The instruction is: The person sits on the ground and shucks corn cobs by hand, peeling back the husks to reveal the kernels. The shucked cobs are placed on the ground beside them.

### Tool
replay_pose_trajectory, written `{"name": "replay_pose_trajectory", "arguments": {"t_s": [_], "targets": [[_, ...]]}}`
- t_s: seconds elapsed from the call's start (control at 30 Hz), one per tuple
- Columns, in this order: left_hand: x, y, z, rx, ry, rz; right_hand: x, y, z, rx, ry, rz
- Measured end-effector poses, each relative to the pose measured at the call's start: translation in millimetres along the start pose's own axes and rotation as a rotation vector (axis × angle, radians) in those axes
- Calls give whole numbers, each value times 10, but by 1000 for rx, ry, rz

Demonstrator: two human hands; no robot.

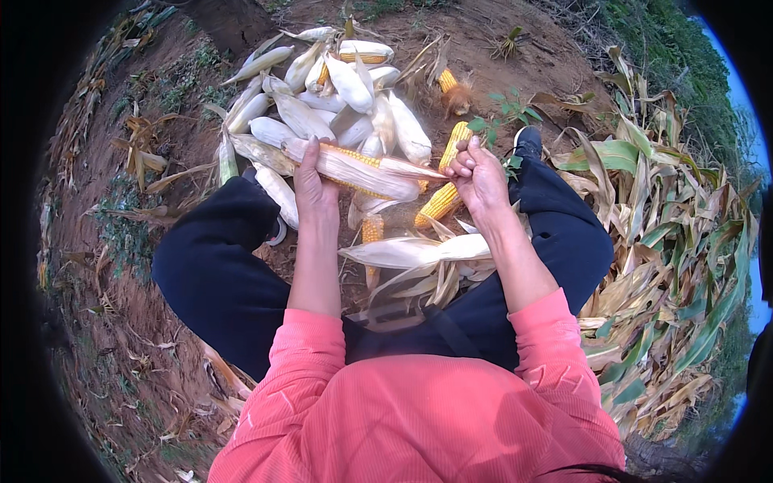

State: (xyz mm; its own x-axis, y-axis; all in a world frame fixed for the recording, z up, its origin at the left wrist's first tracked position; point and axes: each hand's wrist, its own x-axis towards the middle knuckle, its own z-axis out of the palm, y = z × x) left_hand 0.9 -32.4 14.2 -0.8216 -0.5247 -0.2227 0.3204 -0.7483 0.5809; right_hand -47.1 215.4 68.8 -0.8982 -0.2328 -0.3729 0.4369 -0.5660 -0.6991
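Note:
My left hand (316, 183) grips the butt end of a partly husked ear of corn (361, 171), its thumb on top. Yellow kernels show along the ear's upper and lower edges, with pale husk still over its middle. At the tip, my right hand (481, 175) is closed on the narrow end of the corn husk (415, 169), which stretches between ear and fingers. Bare yellow cobs (439, 204) lie under and beside the right hand. Loose pale husks (411, 252) rest between my legs, near another bare cob (372, 233).
Beyond my hands a heap of ears in white husks (350, 87) covers the soil. Dry leaves and stalks (644, 233) are piled on the right. A small green plant (506, 113) stands near my right shoe (527, 141). My bent legs frame both sides.

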Motion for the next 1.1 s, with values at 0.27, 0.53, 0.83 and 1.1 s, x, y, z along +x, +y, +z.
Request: {"name": "replay_pose_trajectory", "arguments": {"t_s": [0.27,0.53,0.83,1.1], "targets": [[199,339,-209,-56,152,48,133,-64,-349,-200,132,-35],[283,565,-319,-168,207,110,201,-189,-663,-26,268,-35],[255,865,-352,-128,219,270,333,-356,-879,210,395,-182],[18,616,143,53,94,302,110,-173,-295,-1501,170,-688]]}}
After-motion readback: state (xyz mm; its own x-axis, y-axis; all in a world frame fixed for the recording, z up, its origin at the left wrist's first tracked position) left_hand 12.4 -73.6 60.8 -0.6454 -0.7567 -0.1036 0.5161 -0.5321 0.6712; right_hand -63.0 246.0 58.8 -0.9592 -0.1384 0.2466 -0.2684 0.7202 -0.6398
